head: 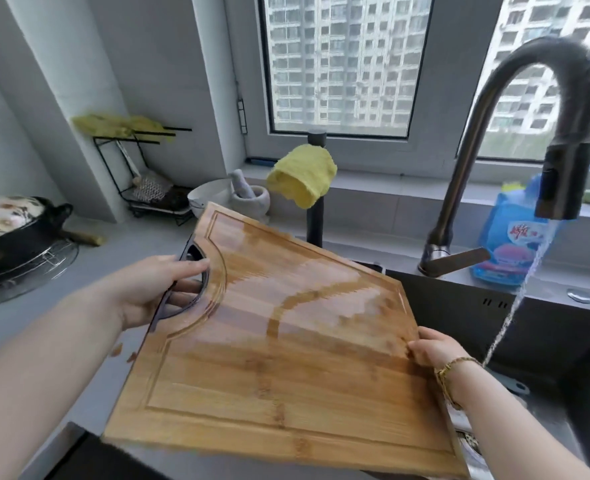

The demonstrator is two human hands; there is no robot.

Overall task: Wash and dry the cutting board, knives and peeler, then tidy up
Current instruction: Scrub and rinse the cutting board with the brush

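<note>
A large wooden cutting board (269, 341) with a groove round its rim is held tilted over the left edge of the dark sink (546, 341). Its upper half is wet and shiny. My left hand (148, 289) grips the board's dark handle cut-out, thumb on top and fingers through the hole. My right hand (432, 348), with a gold bracelet on the wrist, holds the board's right edge. Water runs from the tall dark faucet (563, 181) into the sink, to the right of the board. No knives or peeler are visible.
A yellow cloth (304, 174) hangs on a black post behind the board. A blue detergent bag (508, 244) stands behind the sink. A stone mortar (250, 197), a white bowl, a black wire rack (137, 174) and a black pot (13, 233) sit on the grey counter at left.
</note>
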